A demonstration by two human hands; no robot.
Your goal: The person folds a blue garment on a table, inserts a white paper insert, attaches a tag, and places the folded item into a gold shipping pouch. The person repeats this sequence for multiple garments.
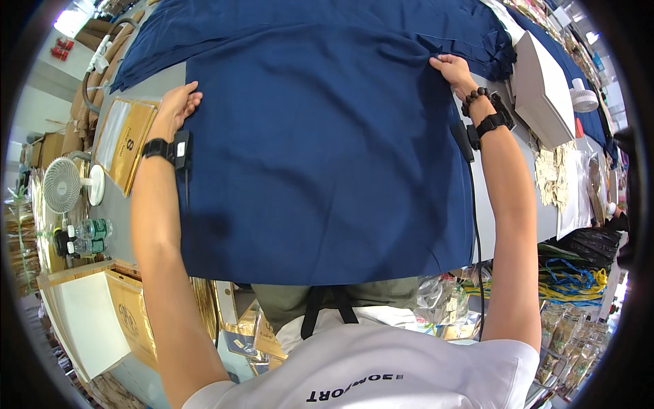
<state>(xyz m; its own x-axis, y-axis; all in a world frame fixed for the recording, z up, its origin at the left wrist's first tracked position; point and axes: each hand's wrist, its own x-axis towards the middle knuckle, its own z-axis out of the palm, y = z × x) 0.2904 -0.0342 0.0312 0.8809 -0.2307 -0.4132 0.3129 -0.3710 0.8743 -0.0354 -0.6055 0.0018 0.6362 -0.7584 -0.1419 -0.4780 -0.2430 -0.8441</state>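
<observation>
A navy blue cloth point(317, 168) lies spread over the table before me, its near edge hanging at my waist. My right hand point(453, 71) pinches its far right corner between thumb and fingers. Beside the cloth's left edge is my left hand point(181, 105), thumb apart from loosely curled fingers, with nothing visible in its grasp. Beyond the spread piece lies a heap of more navy cloth point(317, 13), layered and rumpled. Each wrist wears a black strap with a small device; a cable runs down from the right one.
Gold printed packets point(125, 145), a white fan point(62, 185) and water bottles point(92, 237) stand on the left. To the right are a stack of white sheets point(544, 92), a small fan point(583, 97) and scattered paper tags point(557, 174). An open carton point(76, 317) sits below left.
</observation>
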